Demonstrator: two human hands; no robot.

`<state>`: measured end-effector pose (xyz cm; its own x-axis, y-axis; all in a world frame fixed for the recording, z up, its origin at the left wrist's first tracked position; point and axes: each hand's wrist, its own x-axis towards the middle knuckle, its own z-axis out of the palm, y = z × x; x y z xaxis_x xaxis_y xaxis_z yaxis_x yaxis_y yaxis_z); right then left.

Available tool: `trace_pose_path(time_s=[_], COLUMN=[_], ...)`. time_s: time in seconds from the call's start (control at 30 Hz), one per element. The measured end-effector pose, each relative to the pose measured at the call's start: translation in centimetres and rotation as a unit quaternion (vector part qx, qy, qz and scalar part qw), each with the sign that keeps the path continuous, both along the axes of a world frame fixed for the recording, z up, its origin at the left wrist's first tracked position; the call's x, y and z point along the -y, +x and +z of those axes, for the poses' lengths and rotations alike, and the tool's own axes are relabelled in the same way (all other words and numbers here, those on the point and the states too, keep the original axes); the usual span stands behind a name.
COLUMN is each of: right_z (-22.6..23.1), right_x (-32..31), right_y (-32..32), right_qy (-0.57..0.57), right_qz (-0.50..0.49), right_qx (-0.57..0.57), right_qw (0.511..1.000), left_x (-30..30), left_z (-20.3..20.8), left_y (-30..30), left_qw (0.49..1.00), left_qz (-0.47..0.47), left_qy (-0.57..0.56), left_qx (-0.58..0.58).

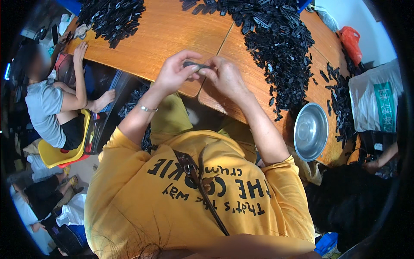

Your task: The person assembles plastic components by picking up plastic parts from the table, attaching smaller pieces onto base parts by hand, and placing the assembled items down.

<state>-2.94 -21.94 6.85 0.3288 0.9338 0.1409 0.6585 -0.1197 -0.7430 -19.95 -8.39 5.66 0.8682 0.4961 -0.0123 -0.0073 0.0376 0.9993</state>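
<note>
Over the near edge of the wooden table (172, 30), my two hands meet around a small, elongated black plastic piece (192, 64). My left hand (174, 71) pinches one end between thumb and fingers. At the other end, the thumb and fingers of my right hand (226, 77) press together on the same piece, partly hiding it. Its exact kind is too small to tell. To the right of my right hand spreads a large heap of small black plastic parts (280, 52).
A round metal bowl (310, 131) stands at the table's right edge. More black strips (340, 103) lie beside a white bag (371, 99). Another black heap (112, 17) is at the far left. A person in grey (51, 108) sits at left. A red bag (351, 45) is at far right.
</note>
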Motion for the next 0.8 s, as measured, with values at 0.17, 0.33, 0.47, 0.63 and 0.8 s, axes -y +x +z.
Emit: trace_pose_path(time_s=[0.17,0.33,0.47,0.63,0.8], right_z=[10.5,17.9,22.3,20.3,20.9], right_x=[3.5,6.1,10.2,10.2,9.2], right_y=[-4.9,-8.1,-11.1,-9.9,-10.1], right_qy=[0.155,0.258,0.305,0.354,0.422], right_qz=[0.106,0.454,0.224,0.265,0.218], right_qx=[0.0,-0.226,-0.382,-0.427,-0.41], right_qw=[0.982,0.822,0.843,0.789,0.778], left_x=[-4.1,-6.8,-5.3,-4.9,-8.0], left_z=[0.2,-5.3,-7.0,-2.8,0.8], left_y=[-10.4,-22.2,-22.8,-16.7,-6.1], left_qw=[0.983,0.881,0.798,0.809,0.831], left_qz=[0.166,0.264,0.218,0.37,0.319], left_qy=[0.059,0.289,0.418,0.419,0.452], left_qx=[-0.056,-0.265,-0.375,-0.181,-0.054])
